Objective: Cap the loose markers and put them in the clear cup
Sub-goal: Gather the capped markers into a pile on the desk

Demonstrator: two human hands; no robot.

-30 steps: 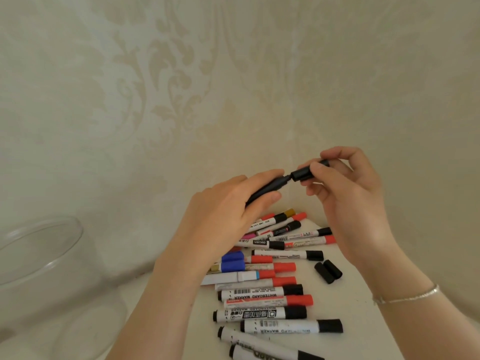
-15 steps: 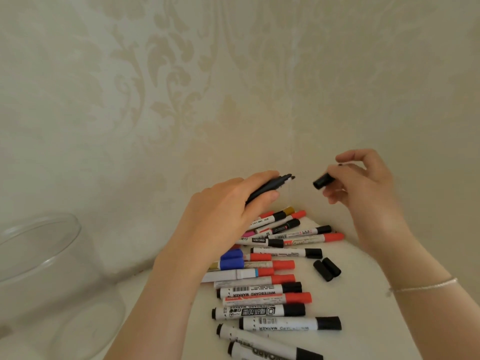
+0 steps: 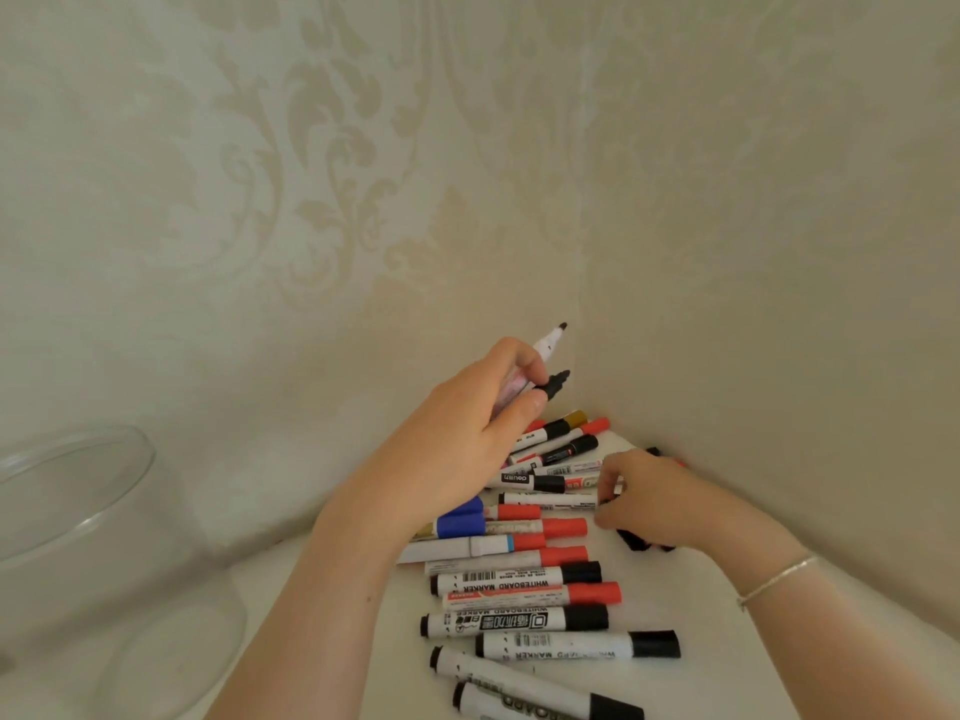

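My left hand (image 3: 457, 439) is raised above the table and grips two uncapped markers. One is a white marker (image 3: 549, 346) and the other a black marker (image 3: 557, 383), both tips pointing up and right. My right hand (image 3: 654, 504) is down among the markers lying on the table (image 3: 680, 605). Its fingers curl over the capped end of a white marker (image 3: 550, 499). Loose black caps (image 3: 632, 542) lie partly under that hand. The clear cup (image 3: 130, 449) stands at the far left. Several capped markers (image 3: 524, 619) lie in rows in front of me.
Patterned walls meet in a corner (image 3: 582, 304) right behind the marker pile. The markers fill the table's corner from the wall towards me. My left forearm crosses the stretch of table between the cup and the pile.
The right hand pulled the black cap off the black marker, then dropped from chest height down to the pile. The left hand rose a little, and a white marker now shows in it.
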